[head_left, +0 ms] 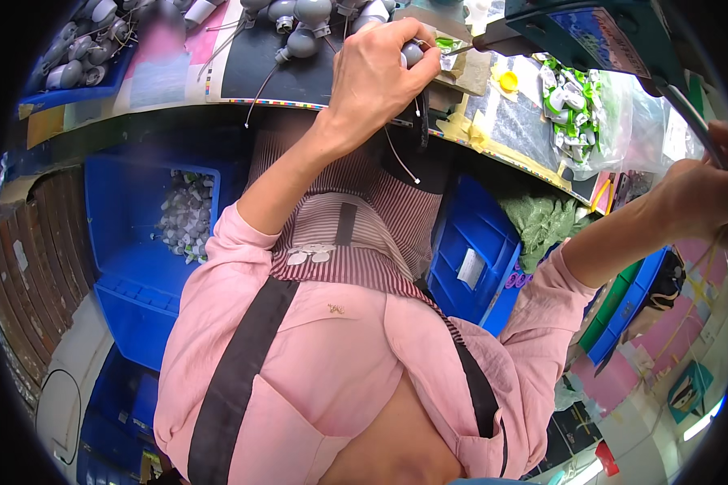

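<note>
Remotely, I'm watching the left hand (380, 81) pinching a grey rounded part (412, 54) just left of the dark green press (586, 36), fingers narrow, probably steadying it; the right hand (698, 194) is gripping the press's lever (691, 111), presumably for force, while green-and-white pieces (570, 107) are lying near the press.

1. Brown slatted stack (36, 267), far left.
2. Blue bin (121, 218), just beside the stack.
3. Blue crate (445, 279), bearing a white label (469, 267).
4. Green cloth (534, 226), crumpled, near the crate.
5. Yellow cap (508, 81), round.
6. Clear plastic bag (619, 121), upper right.
7. Red object (607, 458), lower right; kind unclear.
</note>
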`<state>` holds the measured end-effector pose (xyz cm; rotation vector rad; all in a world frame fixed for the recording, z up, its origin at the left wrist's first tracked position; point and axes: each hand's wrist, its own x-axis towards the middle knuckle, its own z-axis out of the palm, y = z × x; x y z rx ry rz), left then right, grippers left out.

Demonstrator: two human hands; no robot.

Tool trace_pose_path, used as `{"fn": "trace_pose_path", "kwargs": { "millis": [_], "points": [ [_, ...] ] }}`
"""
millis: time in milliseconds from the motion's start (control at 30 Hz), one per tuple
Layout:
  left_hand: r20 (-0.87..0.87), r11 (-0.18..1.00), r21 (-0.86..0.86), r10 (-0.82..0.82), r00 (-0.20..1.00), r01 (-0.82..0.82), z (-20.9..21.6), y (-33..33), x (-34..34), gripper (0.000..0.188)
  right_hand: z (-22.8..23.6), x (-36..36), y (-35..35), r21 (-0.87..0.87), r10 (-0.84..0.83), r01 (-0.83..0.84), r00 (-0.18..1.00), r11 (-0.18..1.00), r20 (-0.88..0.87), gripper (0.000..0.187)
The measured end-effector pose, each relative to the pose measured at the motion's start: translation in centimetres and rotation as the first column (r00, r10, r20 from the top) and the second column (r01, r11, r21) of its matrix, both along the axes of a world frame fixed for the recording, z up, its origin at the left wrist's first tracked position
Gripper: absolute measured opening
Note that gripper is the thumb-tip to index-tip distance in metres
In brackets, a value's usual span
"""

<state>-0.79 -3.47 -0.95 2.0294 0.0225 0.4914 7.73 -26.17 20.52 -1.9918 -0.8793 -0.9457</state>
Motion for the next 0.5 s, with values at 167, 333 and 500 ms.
{"fn": "trace_pose_path", "kwargs": {
  "millis": [167,333,500],
  "points": [
    [0.020,1.000,0.014,-0.004,1.000,0.004,0.3,-0.5,0.1,0.019,-2.9,-4.3,0.0,-0.235,-0.152,0.272,0.892,0.933,0.427,0.059],
    [0.099,0.994,0.110,-0.028,0.995,0.017,0.3,-0.4,0.0,0.018,-3.7,-5.2,-1.7,-0.592,0.213,0.164,0.830,0.789,0.515,0.037],
    [0.092,0.993,0.108,-0.053,0.994,0.043,0.7,-0.4,0.1,0.017,-7.0,-6.3,-1.3,-0.600,0.078,0.321,0.836,0.732,0.543,0.012]
  ]
}}
